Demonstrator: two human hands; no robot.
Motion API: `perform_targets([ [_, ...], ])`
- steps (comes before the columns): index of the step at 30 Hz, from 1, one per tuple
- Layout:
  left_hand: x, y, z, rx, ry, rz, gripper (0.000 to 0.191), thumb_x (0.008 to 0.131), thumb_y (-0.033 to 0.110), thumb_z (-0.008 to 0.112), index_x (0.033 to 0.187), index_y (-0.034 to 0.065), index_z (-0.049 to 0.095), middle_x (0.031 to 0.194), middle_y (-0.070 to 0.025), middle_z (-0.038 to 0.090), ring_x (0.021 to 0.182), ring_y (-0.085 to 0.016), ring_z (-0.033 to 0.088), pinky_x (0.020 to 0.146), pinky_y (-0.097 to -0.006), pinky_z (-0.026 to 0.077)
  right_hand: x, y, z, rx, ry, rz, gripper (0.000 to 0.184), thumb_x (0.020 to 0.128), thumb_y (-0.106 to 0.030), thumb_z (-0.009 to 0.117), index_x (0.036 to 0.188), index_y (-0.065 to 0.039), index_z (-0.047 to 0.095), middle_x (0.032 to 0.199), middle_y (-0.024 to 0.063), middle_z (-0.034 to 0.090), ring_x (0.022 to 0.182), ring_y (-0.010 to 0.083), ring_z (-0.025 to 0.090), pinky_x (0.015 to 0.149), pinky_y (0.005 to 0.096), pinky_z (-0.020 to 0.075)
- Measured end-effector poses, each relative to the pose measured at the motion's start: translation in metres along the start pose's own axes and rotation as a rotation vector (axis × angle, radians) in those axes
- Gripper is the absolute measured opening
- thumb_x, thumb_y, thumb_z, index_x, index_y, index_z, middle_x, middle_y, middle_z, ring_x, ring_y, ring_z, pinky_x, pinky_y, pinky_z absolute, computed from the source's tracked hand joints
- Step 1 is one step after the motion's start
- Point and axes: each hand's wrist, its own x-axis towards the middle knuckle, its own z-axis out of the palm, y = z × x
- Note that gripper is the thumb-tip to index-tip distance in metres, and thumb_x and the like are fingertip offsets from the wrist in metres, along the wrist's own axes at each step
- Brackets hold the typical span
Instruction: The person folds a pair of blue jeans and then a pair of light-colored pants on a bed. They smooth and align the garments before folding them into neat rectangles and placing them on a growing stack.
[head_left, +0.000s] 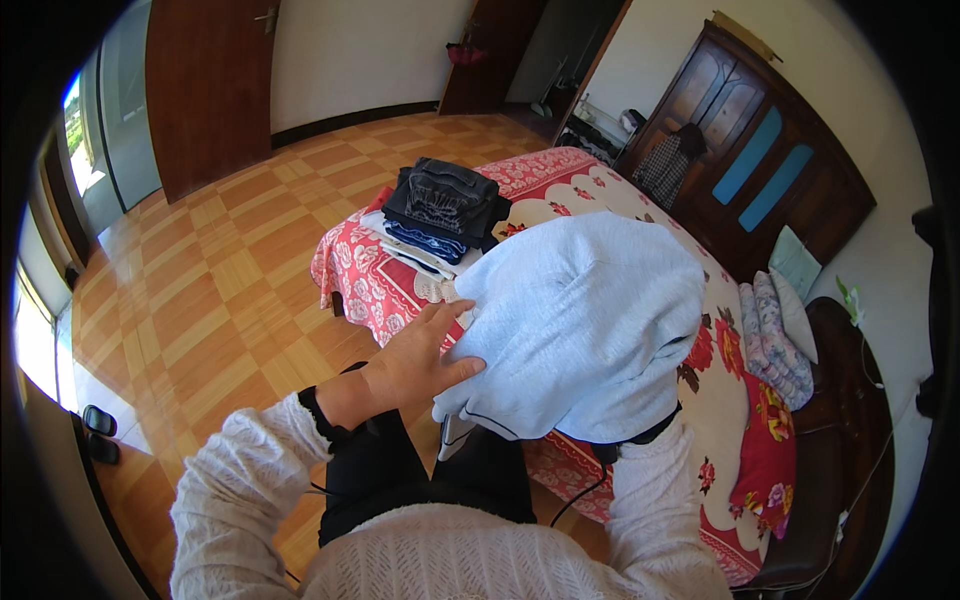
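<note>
A light grey knit garment (577, 315) is bunched up in front of me over the near edge of the bed. At its left edge is my left hand (420, 360), thumb and fingers spread, the fingertips against the cloth. My right forearm reaches under or inside the garment, so the right hand is hidden by it. A dark-trimmed flap of the garment hangs above my knees. Just beyond it, on the bed's corner, stands a stack of folded clothes, with black jeans (450, 195) on top and blue denim (426, 241) and white cloth below.
The bed has a red and white floral cover (360, 292). Folded floral bedding (772, 337) and a red pillow (769, 450) lie at the right, by the headboard. A dark wooden wardrobe (750, 157) stands behind the bed. Slippers (101, 435) are on the floor at left; a dark cable hangs near my legs.
</note>
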Motion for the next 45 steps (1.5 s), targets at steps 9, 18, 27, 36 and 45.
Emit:
perform_targets([
  [9,-0.001,-0.012,0.002,-0.006,0.018,0.029,0.032,0.082,0.015,0.082,0.107,0.0009,0.067,0.083,-0.0122,0.068,0.074,-0.021,0.066,0.067,-0.0325,0.053,0.0,-0.016,-0.022,0.024,0.068,-0.042,0.033,0.096,-0.014,0.058,0.128,-0.004,0.061,0.124,0.0117,0.065,0.114,0.0229,0.061,0.098,0.0326,0.047],
  [18,-0.014,-0.033,-0.025,-0.292,-0.015,-0.077,0.018,0.087,0.01,0.077,0.097,-0.0003,0.066,0.08,-0.0076,0.068,0.068,-0.012,0.06,0.062,-0.0309,0.049,-0.025,-0.042,-0.063,0.05,0.164,-0.105,0.034,0.095,-0.015,0.06,0.127,-0.005,0.061,0.123,0.0133,0.066,0.113,0.025,0.062,0.098,0.0336,0.0477],
  [27,-0.035,0.004,-0.085,-0.524,-0.222,-0.14,0.03,0.102,0.028,0.061,0.113,0.0006,0.065,0.093,-0.001,0.067,0.089,-0.007,0.059,0.079,-0.0261,0.05,-0.048,-0.059,-0.081,0.021,0.213,-0.163,0.035,0.094,-0.016,0.062,0.127,-0.005,0.062,0.122,0.0149,0.066,0.112,0.0271,0.063,0.098,0.0346,0.0483],
  [36,-0.052,-0.032,-0.133,-1.007,0.493,0.094,0.046,0.098,0.037,0.063,0.127,0.0015,0.06,0.106,-0.0075,0.069,0.095,-0.016,0.065,0.086,-0.0296,0.054,-0.036,-0.056,-0.013,-0.33,0.012,-0.135,0.036,0.092,-0.016,0.064,0.126,-0.005,0.062,0.122,0.0165,0.066,0.112,0.0293,0.064,0.097,0.0356,0.0489],
  [45,-0.044,-0.055,0.042,-0.807,0.116,-0.236,0.049,0.099,0.036,0.062,0.134,0.0026,0.054,0.119,-0.0105,0.063,0.107,-0.019,0.061,0.092,-0.0338,0.052,-0.011,-0.034,0.079,-1.401,-0.58,-0.599,0.028,0.088,-0.015,0.068,0.114,-0.004,0.067,0.098,0.0195,0.07,0.087,0.0372,0.068,0.081,0.039,0.0548],
])
